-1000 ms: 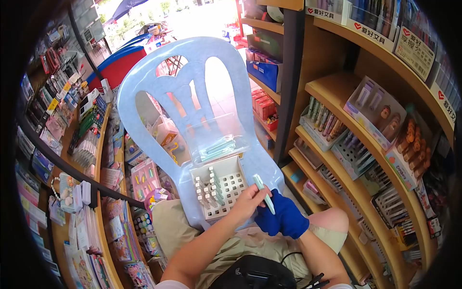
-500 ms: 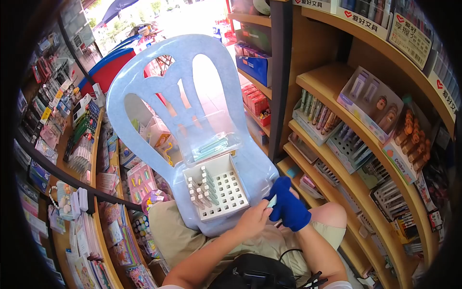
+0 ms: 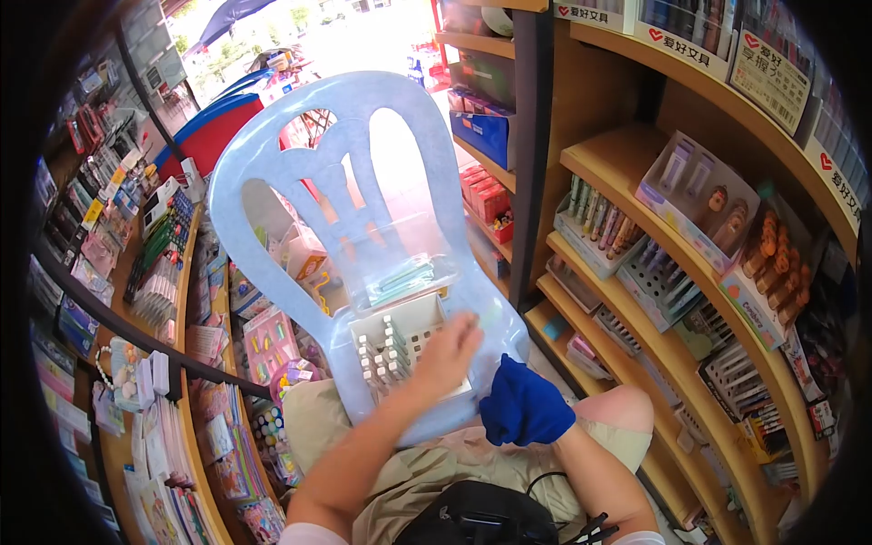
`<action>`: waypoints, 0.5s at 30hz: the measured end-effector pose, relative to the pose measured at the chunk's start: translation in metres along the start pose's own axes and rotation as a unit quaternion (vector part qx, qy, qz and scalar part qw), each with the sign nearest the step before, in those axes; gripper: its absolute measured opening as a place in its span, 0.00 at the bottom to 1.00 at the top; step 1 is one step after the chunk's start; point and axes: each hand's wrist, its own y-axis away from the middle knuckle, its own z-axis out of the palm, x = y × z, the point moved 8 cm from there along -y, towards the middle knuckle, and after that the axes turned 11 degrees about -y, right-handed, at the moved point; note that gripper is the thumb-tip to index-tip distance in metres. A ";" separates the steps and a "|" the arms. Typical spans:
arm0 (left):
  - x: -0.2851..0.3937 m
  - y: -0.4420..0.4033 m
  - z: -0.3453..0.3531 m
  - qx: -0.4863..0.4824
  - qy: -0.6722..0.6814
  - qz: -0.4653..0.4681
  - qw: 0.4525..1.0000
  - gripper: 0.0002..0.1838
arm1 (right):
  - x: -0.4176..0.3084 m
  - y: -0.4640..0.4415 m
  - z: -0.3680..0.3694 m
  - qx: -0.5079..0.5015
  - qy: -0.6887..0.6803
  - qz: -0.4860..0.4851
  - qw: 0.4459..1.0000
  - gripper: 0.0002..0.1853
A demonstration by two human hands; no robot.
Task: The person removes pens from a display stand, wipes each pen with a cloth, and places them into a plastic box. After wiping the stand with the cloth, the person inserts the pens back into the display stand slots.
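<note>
My left hand (image 3: 448, 352) is over the right side of a white pen box (image 3: 404, 320), smeared by motion. Its fingers are closed on a pale green pen (image 3: 489, 315), which shows only as a faint blur past the fingertips. Several pens with white ends (image 3: 386, 363) stand in holes on the box's left side. Behind it, a clear plastic case (image 3: 365, 295) holds several pale green pens (image 3: 404, 278). A blue cloth (image 3: 525, 401) covers my right hand, which is closed on it over my lap; the fingers are hidden.
The box and case rest on a light blue plastic chair (image 3: 495, 322) facing me. Wooden shelves (image 3: 604, 154) with boxed pens rise close on the right. Racks of stationery (image 3: 154, 418) stand on the left. A black bag (image 3: 477, 513) sits at my waist.
My left hand has moved up and left, away from the blue cloth to above the pen box, carrying the pale green pen. My right hand has shifted slightly left and down with the cloth.
</note>
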 end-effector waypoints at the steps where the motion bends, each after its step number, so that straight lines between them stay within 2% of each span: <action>1: 0.007 -0.014 -0.027 0.033 -0.033 0.004 0.999 0.12 | -0.002 0.004 0.005 0.023 0.029 0.008 0.999 0.18; 3: -0.012 -0.045 -0.060 0.051 -0.059 0.017 0.997 0.12 | -0.011 -0.002 0.005 -0.022 0.164 -0.054 0.985 0.16; 5: -0.042 -0.068 -0.083 0.057 -0.159 0.010 0.986 0.13 | -0.015 -0.009 0.000 -0.049 0.232 -0.103 0.966 0.15; 8: -0.097 -0.078 -0.092 0.015 -0.285 -0.008 0.958 0.14 | -0.019 -0.016 -0.006 -0.065 0.215 -0.132 0.965 0.13; 11: -0.133 -0.075 -0.085 -0.072 -0.250 -0.063 0.964 0.15 | -0.019 -0.017 -0.007 -0.055 0.170 -0.118 0.977 0.12; 14: -0.123 -0.064 -0.085 -0.073 -0.195 -0.075 0.975 0.15 | -0.018 -0.009 0.001 -0.015 0.163 -0.106 0.981 0.11; 15: -0.112 -0.061 -0.088 -0.050 -0.222 -0.031 0.973 0.14 | -0.018 -0.006 0.007 -0.011 0.155 -0.094 0.983 0.12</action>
